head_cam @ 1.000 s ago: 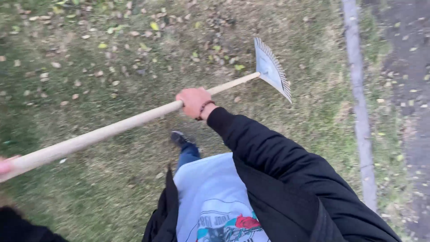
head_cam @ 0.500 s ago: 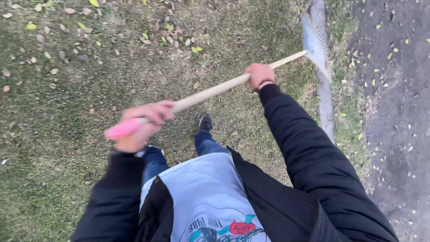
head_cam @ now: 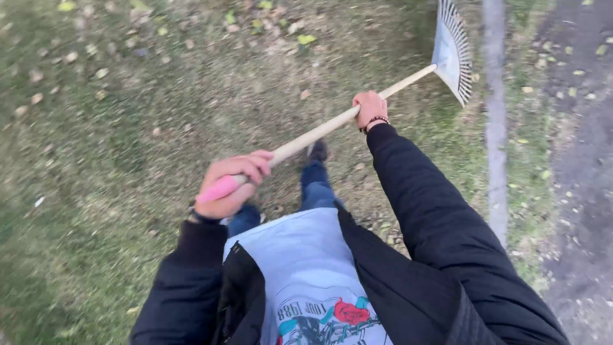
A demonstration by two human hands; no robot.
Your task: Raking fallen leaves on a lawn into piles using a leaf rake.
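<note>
I hold a leaf rake with a long wooden handle (head_cam: 313,136) and a pink end. My left hand (head_cam: 231,183) grips the handle at its pink end, close to my body. My right hand (head_cam: 370,108), with a dark bead bracelet on the wrist, grips the handle farther up. The pale fan-shaped rake head (head_cam: 452,52) hangs over the grass at the upper right, near a stone curb. Both arms wear black jacket sleeves.
Grass with scattered fallen leaves (head_cam: 305,39) spreads left and ahead. A narrow grey curb (head_cam: 495,128) runs down the right, with a dark path (head_cam: 584,160) beyond it. My foot in a dark shoe (head_cam: 317,151) steps forward under the handle.
The rake head has lifted and swung slightly right, nearer the curb. My left hand came into view a second ago and has drawn closer to my body. One foot has stepped forward.
</note>
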